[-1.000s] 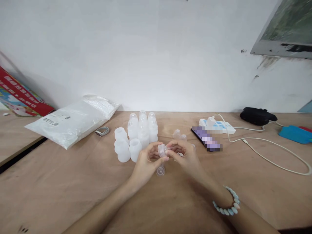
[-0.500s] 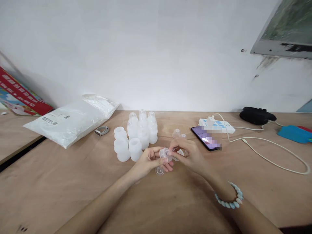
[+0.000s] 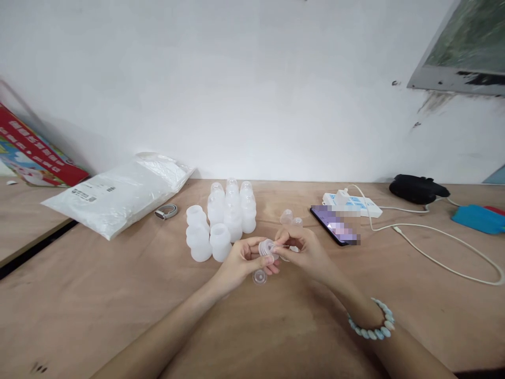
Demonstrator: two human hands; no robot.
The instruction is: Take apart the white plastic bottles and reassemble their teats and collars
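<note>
My left hand (image 3: 245, 258) is closed round a small translucent ringed bottle collar (image 3: 265, 248), holding it tilted with the opening to the right. My right hand (image 3: 302, 246) pinches a thin clear piece at that opening; the fingers hide most of it. Under my left fingers a clear round cap (image 3: 259, 277) lies on the table. Just beyond my right hand are a clear dome cap (image 3: 286, 216) and a similar clear part (image 3: 298, 222). To the left stand several open white baby bottles (image 3: 221, 242) and several baby bottles with clear domed caps (image 3: 232, 213).
On the wooden table (image 3: 252, 337) a white plastic bag (image 3: 114, 195) and a watch (image 3: 166, 211) lie left. Toward the right are a phone (image 3: 333, 226), a power strip (image 3: 363, 206) with a looping white cable (image 3: 453, 238), a black case (image 3: 418, 188) and a blue item (image 3: 477, 218).
Both hands stay together at the collar, with only slight finger movement by my right hand. The whole view has shifted a little; the bottles stand as before.
</note>
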